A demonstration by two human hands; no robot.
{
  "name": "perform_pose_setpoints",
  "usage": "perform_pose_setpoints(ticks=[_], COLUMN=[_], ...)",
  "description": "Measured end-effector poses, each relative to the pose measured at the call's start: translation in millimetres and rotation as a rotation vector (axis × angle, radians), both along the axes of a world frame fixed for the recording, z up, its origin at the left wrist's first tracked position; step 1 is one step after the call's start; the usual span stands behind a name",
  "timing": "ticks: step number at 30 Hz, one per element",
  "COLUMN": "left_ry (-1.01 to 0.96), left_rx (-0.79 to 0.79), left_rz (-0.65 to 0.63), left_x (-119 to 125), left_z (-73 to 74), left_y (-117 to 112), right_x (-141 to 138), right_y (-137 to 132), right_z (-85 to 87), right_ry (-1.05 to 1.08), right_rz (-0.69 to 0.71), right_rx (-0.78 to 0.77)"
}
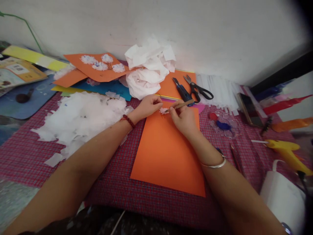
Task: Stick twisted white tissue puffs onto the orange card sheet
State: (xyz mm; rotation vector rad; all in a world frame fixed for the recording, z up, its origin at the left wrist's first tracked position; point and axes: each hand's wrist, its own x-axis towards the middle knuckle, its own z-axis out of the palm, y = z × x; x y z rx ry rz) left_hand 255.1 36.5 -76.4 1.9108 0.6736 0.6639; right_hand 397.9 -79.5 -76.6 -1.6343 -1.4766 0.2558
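An orange sheet of paper lies on the checked cloth in front of me. Near its top edge sits a small clump of pale pinkish-white paper bits. My right hand grips a thin light-brown stick, whose tip reaches to the clump. On the clump's other side is my left hand, thumb and fingers pinched together; whatever may be between them is too small to tell. A large heap of torn white tissue paper spreads to the left of my left wrist.
Crumpled white tissue, a cutter knife and scissors lie at the back. Orange card with white flower clusters is back left. At right are a clear paint palette, a phone and a yellow glue gun.
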Motion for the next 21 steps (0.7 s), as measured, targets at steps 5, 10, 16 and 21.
perform_pose_setpoints(ticks=[5, 10, 16, 21], left_ry=[0.046, 0.005, -0.096, -0.422], left_rx=[-0.002, -0.119, -0.102, 0.055], left_rz=[0.006, 0.004, 0.099, 0.067], left_x=[-1.9, -0.9, -19.1, -54.5], left_z=[0.6, -4.7, 43.1, 126.0], left_y=[2.2, 3.2, 4.0, -12.6], right_x=[-9.1, 0.6, 15.6, 16.2], right_y=[-7.8, -3.1, 9.4, 10.6], right_z=[10.4, 4.3, -5.6, -8.8], right_ry=[-0.199, 0.273, 0.88, 0.906], right_rz=[0.097, 0.004, -0.139, -0.091], right_rx=[-0.057, 0.092, 0.043, 0.018])
